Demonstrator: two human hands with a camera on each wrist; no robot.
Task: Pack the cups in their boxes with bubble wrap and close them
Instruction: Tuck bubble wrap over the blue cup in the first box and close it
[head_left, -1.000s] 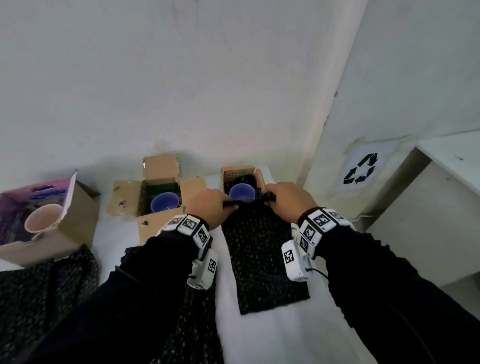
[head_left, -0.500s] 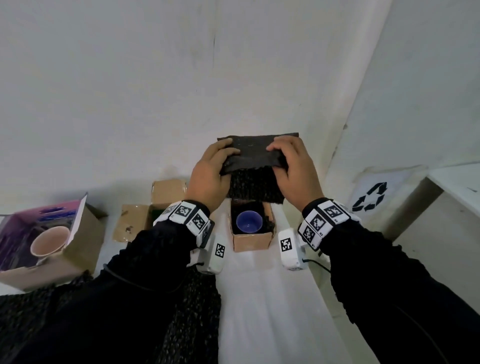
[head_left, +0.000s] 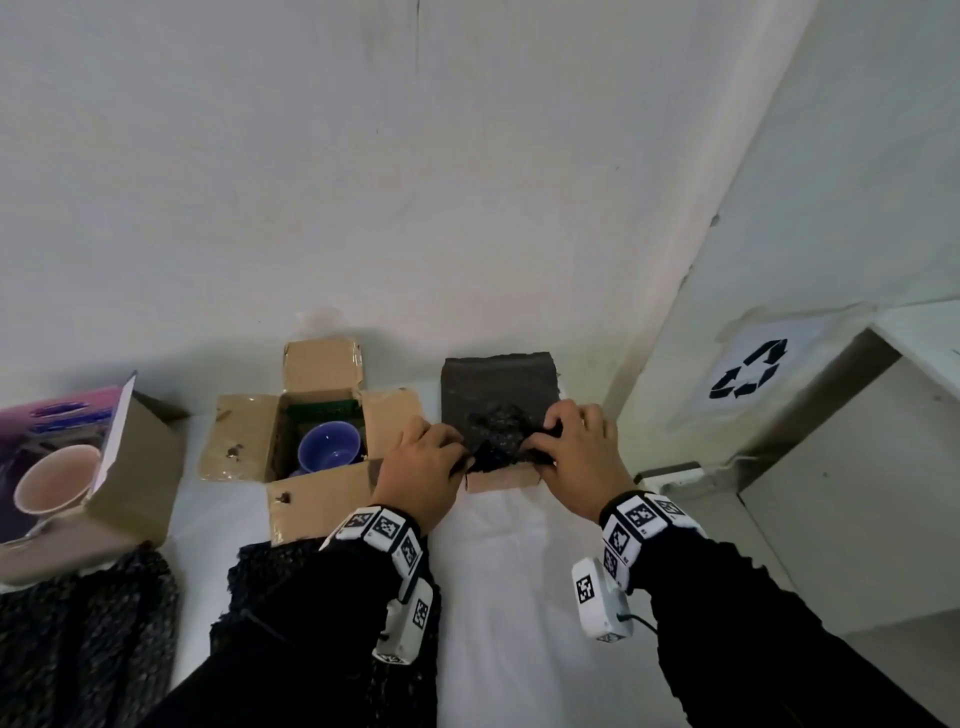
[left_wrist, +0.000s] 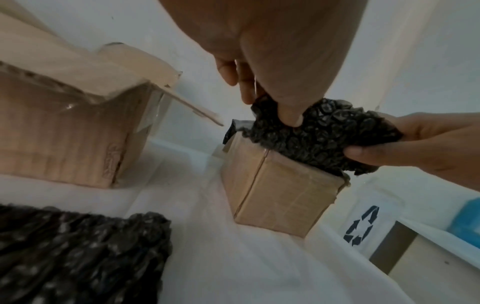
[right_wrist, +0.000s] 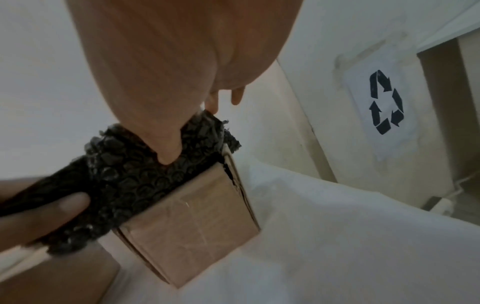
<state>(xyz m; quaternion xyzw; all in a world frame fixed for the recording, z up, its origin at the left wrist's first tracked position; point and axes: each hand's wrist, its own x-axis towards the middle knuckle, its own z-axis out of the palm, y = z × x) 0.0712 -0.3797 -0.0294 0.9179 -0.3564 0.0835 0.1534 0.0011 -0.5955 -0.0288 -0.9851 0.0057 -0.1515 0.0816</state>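
Note:
A black bubble wrap sheet (head_left: 497, 410) covers the open top of the small cardboard box (head_left: 501, 480) at the table's back right and stands up behind it. The cup inside is hidden. My left hand (head_left: 452, 457) grips the wrap's left side, thumb (left_wrist: 289, 115) dug into it. My right hand (head_left: 543, 447) grips the right side, thumb (right_wrist: 166, 148) pressing down at the box rim. The wrap (left_wrist: 324, 133) bunches over the box (left_wrist: 275, 195) between both hands. A blue cup (head_left: 328, 449) sits in the open middle box (head_left: 317, 499). A pink cup (head_left: 52, 480) sits in the pink-lidded box (head_left: 130, 483).
More black bubble wrap sheets lie at the table's front left (head_left: 78, 634) and under my left forearm (head_left: 280, 566). The white wall stands close behind the boxes. A bin with a recycling sign (head_left: 748, 376) stands off the table's right edge.
The wrap lay flat in front of the small box, was lifted above it, and now sits down on the box over the blue cup. Both hands came down with it.

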